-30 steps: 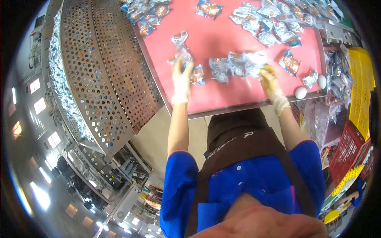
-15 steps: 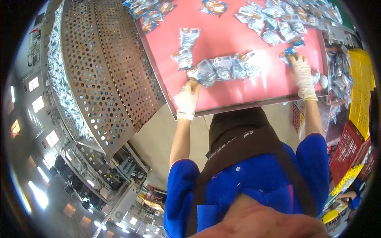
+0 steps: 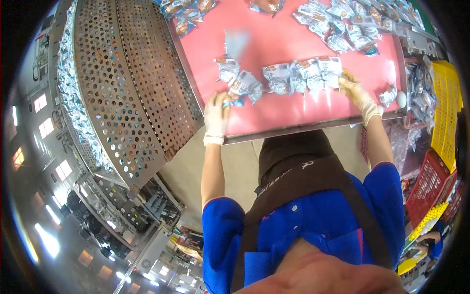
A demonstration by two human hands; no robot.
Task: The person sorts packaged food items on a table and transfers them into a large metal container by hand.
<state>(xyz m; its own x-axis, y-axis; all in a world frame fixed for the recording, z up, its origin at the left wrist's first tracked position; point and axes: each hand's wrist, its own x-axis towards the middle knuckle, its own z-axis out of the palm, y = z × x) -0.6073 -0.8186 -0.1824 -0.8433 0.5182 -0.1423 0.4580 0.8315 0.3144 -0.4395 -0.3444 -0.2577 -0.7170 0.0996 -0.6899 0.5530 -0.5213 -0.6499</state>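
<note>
1. Packets (image 3: 297, 82) in shiny clear wrapping lie side by side in a short row across the middle of the pink tabletop (image 3: 303, 111).
2. The left hand (image 3: 217, 115), in a pale glove, is at the near left part of the tabletop; its fingers are bent over a blue-edged packet (image 3: 236, 102), and whether they pinch it cannot be told.
3. The right hand (image 3: 360, 95), gloved too, has its fingers slightly curled against the end packet (image 3: 331, 70) at the right of the row; whether it is gripped cannot be told.
4. Just beyond the left hand, a smaller cluster (image 3: 240, 81) of packets slants toward the row, with a blurred packet (image 3: 236, 45) above it.
5. To the right of the right hand, a lone packet (image 3: 388, 96) lies near a white egg-shaped thing (image 3: 401, 100).
6. A big pile (image 3: 342, 25) of packets covers the far right, and a smaller heap (image 3: 188, 15) the far left.
7. A metal panel (image 3: 117, 88) full of holes stands left of the tabletop; a yellow crate (image 3: 443, 115) and a red crate (image 3: 425, 192) are on the right.
</note>
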